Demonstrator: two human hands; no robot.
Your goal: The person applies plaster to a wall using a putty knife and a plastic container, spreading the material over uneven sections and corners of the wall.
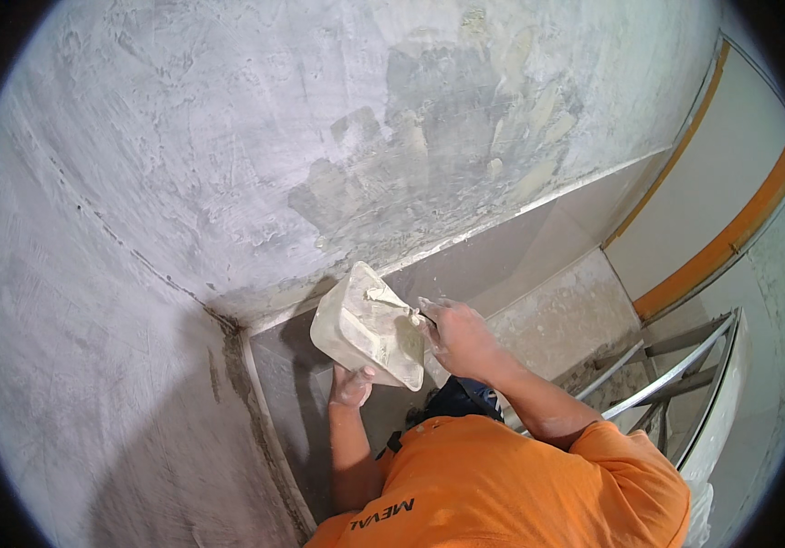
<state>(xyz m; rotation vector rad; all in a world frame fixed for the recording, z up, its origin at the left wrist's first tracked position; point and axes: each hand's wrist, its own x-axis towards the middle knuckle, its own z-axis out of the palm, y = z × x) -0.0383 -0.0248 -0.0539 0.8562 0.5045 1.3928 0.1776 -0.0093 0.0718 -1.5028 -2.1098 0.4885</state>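
A pale, roughly square tub caked with plaster is tilted in front of my body, near the wall. My left hand grips its lower side from below, fingers closed against the wall of the tub. My right hand is wrapped round the handle of a putty knife, whose plaster-smeared end reaches into the tub's opening. Some thick off-white plaster clings inside. How much plaster the tub holds I cannot tell.
Ahead rises a plastered wall with a damp grey patch; another rough wall stands left. Grey tiles run below. To the right are a metal stepladder and a white door with orange-brown framing.
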